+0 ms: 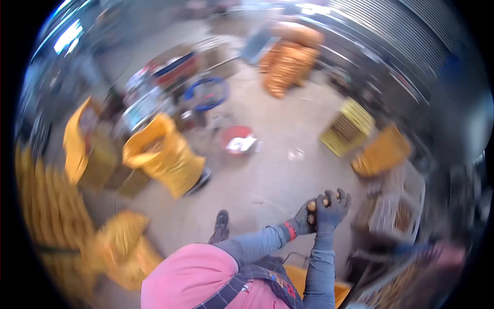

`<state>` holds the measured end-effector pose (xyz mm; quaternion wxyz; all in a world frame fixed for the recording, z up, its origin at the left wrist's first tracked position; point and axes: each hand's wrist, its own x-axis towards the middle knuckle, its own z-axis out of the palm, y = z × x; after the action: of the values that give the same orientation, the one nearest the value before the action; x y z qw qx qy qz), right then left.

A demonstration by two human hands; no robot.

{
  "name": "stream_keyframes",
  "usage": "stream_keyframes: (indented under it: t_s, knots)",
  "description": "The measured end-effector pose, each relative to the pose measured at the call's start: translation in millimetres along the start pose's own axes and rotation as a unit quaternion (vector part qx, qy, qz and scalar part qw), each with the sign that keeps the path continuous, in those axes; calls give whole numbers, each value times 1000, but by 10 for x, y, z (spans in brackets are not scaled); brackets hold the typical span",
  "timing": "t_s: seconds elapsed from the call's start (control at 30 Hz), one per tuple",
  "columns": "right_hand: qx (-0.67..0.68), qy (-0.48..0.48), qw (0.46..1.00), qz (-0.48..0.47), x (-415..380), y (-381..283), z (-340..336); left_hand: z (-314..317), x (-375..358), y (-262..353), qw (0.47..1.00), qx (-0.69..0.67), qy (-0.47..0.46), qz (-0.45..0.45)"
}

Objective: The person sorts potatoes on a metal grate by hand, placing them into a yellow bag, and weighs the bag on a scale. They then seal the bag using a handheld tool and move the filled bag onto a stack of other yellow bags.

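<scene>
Lumps point(312, 206), brown, rounded and potato-like, fill our gloved left hand point(303, 220) and right hand point(332, 212), curled close together above the pale floor point(272, 172), and we could spill some through the gaps if either grip slackened or we swung abruptly.

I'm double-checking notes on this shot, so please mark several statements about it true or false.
1. The left hand and right hand are gloved. True.
2. Both hands are empty. False: they hold small, roundish brown pieces.
3. A red band circles one wrist. True.
4. The person's top is green. False: the top is pink.
5. The yellow crate is beside an orange sack. True.
</scene>
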<state>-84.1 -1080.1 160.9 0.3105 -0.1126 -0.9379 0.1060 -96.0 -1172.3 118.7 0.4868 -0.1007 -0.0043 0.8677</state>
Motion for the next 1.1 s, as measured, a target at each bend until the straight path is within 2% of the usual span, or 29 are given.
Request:
stream_keyframes:
  t_s: [0.07, 0.1, 0.13, 0.17, 0.2, 0.23, 0.27, 0.3, 0.33, 0.4, 0.43, 0.5, 0.53, 0.57, 0.6, 0.63, 0.67, 0.7, 0.73, 0.77, 0.8, 0.83, 0.87, 0.9, 0.93, 0.97, 1.0, 1.03, 1.1]
  knots:
    - [108, -9, 990, -95, 557, -1215, 499, 42, -458, 1080, 994, 8, -46, 104]
    - [171, -32, 975, -135, 755, -1850, 746, 264, -915, 1608, 987, 0, -4, 162]
    - [203, -36, 961, -182, 899, -2582, 857, 456, -1422, 2081, 976, -11, -8, 216]
    - [247, -54, 941, -226, 893, -3154, 1080, 379, -1809, 2457, 958, -24, -24, 286]
    - [288, -99, 917, -257, 977, -3813, 1266, 296, -2134, 2938, 915, 20, -37, 400]
    - [337, -98, 894, -278, 938, -4427, 1495, 224, -2554, 3379, 904, -19, -33, 425]
    - [385, -109, 867, -296, 894, -4973, 1637, 546, -3082, 3559, 879, -6, -13, 477]
    - [426, -144, 839, -306, 836, -5453, 1824, 594, -3476, 3813, 862, -35, 31, 504]
    - [466, -163, 812, -313, 748, -5881, 1957, 429, -3749, 4112, 850, -47, 38, 523]
    - [456, -198, 809, -316, 469, -6541, 2279, -245, -4214, 4715, 835, -24, -20, 550]
    - [432, -212, 811, -332, 376, -6729, 2463, -272, -4349, 4829, 832, -20, -21, 554]
    - [408, -230, 811, -351, 166, -6898, 2942, -395, -4557, 4970, 814, -116, 31, 568]
    - [424, -329, 794, -286, 67, -6852, 3227, -579, -4617, 5016, 813, -118, 31, 570]
    - [431, -423, 767, -217, 5, -6745, 3385, -850, -4621, 5062, 794, -177, 102, 572]
    - [431, -471, 752, -166, -8, -6563, 3306, -1053, -4588, 5033, 770, -236, 170, 568]
    - [426, -516, 735, -114, -14, -6288, 3238, -1160, -4521, 4924, 771, -244, 165, 565]
    - [415, -547, 720, -96, -14, -5960, 3273, -1232, -4432, 4805, 747, -281, 162, 580]
    - [432, -523, 727, -107, -26, -5565, 3192, -1290, -4331, 4654, 722, -318, 162, 593]
    - [433, -542, 716, -77, -78, -5003, 3339, -1377, -4203, 4448, 696, -353, 164, 604]
    - [460, -490, 736, -89, -155, -4497, 3135, -1449, -4059, 4149, 715, -340, 80, 606]
    - [405, -555, 724, 62, -255, -3805, 3129, -1550, -3889, 3819, 729, -323, -4, 603]
    - [397, -568, 698, 179, -342, -3259, 2805, -1687, -3631, 3518, 758, -340, 14, 556]
    - [330, -582, 702, 246, -449, -2543, 2557, -1773, -3339, 3257, 786, -354, 30, 506]
    - [191, -584, 779, 124, -727, -1427, 2506, -1750, -3103, 3005, 843, -354, 99, 393]
    - [97, -564, 691, 441, -1129, 159, 2775, -1641, -2903, 2800, 883, -344, 166, 272]
    - [114, -496, 724, 465, -1277, 378, 1979, -1470, -2708, 2668, 903, -318, 207, 201]
    - [124, -439, 729, 510, -1372, 491, 1408, -1347, -2499, 2533, 916, -289, 248, 127]
    - [127, -392, 719, 559, -1518, 637, 983, -1558, -2199, 2415, 918, -282, 252, 117]
    - [143, -318, 699, 625, -1822, 821, 432, -2166, -1519, 2177, 966, -240, 63, 78]
